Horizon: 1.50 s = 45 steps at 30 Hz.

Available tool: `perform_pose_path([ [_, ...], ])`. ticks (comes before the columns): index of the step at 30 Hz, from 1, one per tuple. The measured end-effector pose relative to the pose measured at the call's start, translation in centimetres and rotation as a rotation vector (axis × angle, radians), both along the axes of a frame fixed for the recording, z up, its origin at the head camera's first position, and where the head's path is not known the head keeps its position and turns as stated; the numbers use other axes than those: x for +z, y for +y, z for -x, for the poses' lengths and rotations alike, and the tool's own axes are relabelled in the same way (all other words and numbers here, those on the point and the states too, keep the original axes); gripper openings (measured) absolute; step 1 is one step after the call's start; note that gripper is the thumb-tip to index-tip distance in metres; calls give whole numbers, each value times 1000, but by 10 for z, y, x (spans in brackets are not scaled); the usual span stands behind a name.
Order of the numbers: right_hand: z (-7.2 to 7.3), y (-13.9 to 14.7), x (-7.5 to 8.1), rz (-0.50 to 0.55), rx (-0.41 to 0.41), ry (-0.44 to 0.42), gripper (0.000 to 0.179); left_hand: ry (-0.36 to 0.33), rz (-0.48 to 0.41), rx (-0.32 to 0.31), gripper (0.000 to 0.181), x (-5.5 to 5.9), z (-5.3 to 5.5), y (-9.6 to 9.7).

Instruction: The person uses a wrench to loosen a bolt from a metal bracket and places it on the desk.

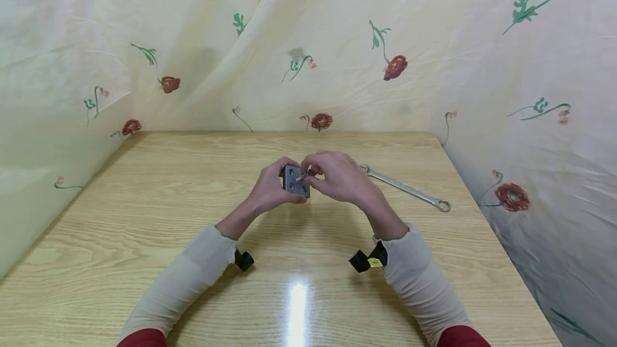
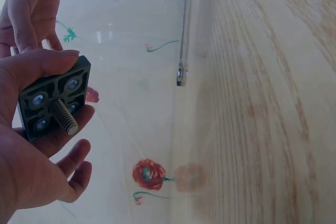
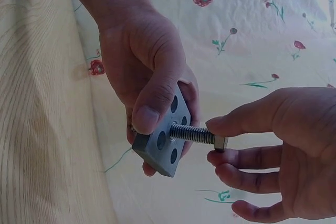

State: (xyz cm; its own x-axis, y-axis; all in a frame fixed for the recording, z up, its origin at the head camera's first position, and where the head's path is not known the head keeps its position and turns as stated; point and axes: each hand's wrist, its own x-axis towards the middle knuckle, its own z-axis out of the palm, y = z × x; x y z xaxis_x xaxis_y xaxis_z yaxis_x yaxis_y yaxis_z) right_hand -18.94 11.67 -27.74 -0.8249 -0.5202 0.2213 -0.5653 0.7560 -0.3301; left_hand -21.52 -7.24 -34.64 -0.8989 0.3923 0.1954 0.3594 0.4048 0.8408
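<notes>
My left hand [image 1: 272, 186] grips a dark grey square plate [image 3: 152, 153] by its edges, thumb on one side and fingers on the other. Four-cornered and thick, the plate has a round hole near each corner and one in the centre. A hex bolt [image 3: 194, 134] runs through the central hole. Its threaded end pokes out of the ribbed back face in the left wrist view, while a length of thread shows on the head side. With thumb and fingertips my right hand [image 1: 339, 175] pinches the bolt by its hex head. Both hands are raised above the table.
A combination wrench [image 1: 405, 187] lies on the wooden table [image 1: 168, 186], right of my right hand. Flowered cloth [image 1: 202, 31] hangs behind the table and along its sides. Black wrist cameras [image 1: 367, 261] are strapped over my sleeves.
</notes>
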Motion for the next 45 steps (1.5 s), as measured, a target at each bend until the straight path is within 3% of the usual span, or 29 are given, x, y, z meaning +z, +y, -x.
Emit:
perform_pose_path([
  [14, 0, 0, -1, 37, 105, 42, 16, 11, -10, -2, 64, 0, 1, 1],
  [21, -2, -1, 2, 32, -22, -53, 40, 1, -4, -8, 64, 0, 0, 0],
  [24, -2, -1, 1, 29, -66, -118, 33, 1, -1, -11, 64, -1, -1, -1],
  [27, -2, -2, 0, 21, -60, -132, 22, 1, 4, -12, 65, 0, -2, -1],
  [37, -3, -5, -2, 21, 18, 26, 12, -3, -10, -3, 64, 1, -2, -2],
  [45, -3, -5, -5, 20, 95, 104, 17, 9, -7, -8, 64, 0, -2, -4],
])
